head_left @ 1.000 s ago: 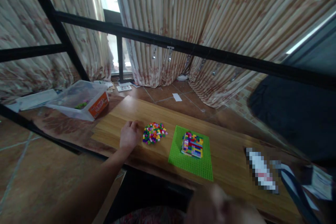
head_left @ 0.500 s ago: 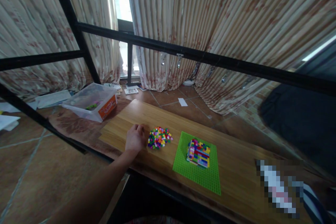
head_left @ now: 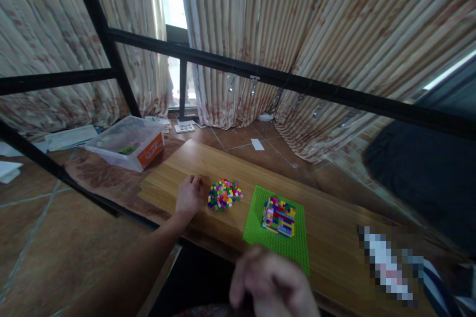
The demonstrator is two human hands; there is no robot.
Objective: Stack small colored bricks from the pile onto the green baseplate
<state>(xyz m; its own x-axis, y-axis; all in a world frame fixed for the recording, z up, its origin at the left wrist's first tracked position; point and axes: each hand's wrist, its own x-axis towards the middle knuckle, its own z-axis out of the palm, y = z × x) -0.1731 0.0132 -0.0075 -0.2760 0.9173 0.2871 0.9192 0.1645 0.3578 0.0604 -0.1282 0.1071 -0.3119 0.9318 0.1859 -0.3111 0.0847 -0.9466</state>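
My left hand (head_left: pixel 189 195) rests on the wooden table (head_left: pixel 334 237) with its fingers curled, just left of a pile of small coloured bricks (head_left: pixel 224 194) and barely apart from it. To the right lies a green baseplate (head_left: pixel 256 230) with a multicoloured block of stacked bricks (head_left: pixel 279 215) on it. My right hand (head_left: pixel 273 285) is blurred and close to the camera at the bottom edge, in front of the baseplate's near side. Its fingers point down and what they hold, if anything, cannot be made out.
A clear plastic box (head_left: pixel 128 142) with an orange label stands on a patterned surface at the left. Black metal bars (head_left: pixel 260 75) cross in front of striped curtains (head_left: pixel 297 34). A pixelated object (head_left: pixel 388 267) lies at the table's right end. Papers lie on the tiled floor.
My right hand, out of view half a second ago, has come up into view at the bottom. The left hand has stayed beside the brick pile.
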